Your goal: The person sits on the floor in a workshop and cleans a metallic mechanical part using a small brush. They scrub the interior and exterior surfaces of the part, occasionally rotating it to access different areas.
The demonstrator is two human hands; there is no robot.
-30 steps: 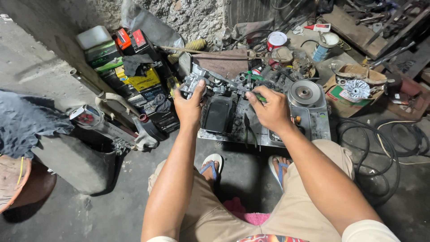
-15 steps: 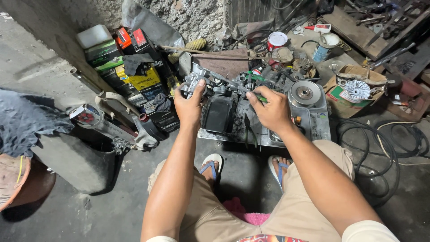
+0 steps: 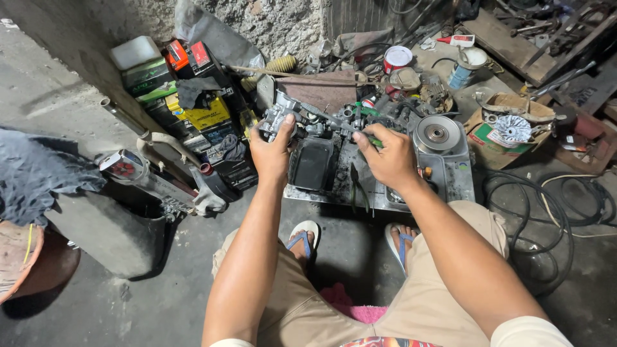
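Over the metal tray (image 3: 450, 183), head view: you are gripping a small grey metal engine part, a carburettor by its look (image 3: 277, 117), with your left hand (image 3: 272, 153), fingers wrapped shut around it at about 11 o'clock of the tray. Your right hand (image 3: 387, 159) is closing on a green-handled screwdriver (image 3: 367, 138), whose shaft is pointing toward 10 o'clock, into the part.

Progress, as a judgement: the part is being held off the tray with the tool set against it, so the work on it appears to be under way, not finished. Loose dark pieces are lying on the tray, and a round metal disc (image 3: 437, 133) is sitting at 2 o'clock of your right hand. No screw is showing as removed.

Hidden or unclear: your thumb is covering the near face of the part; the tool tip is getting lost among the clutter, so contact cannot be confirmed. Your lap is cutting off at the bottom edge.
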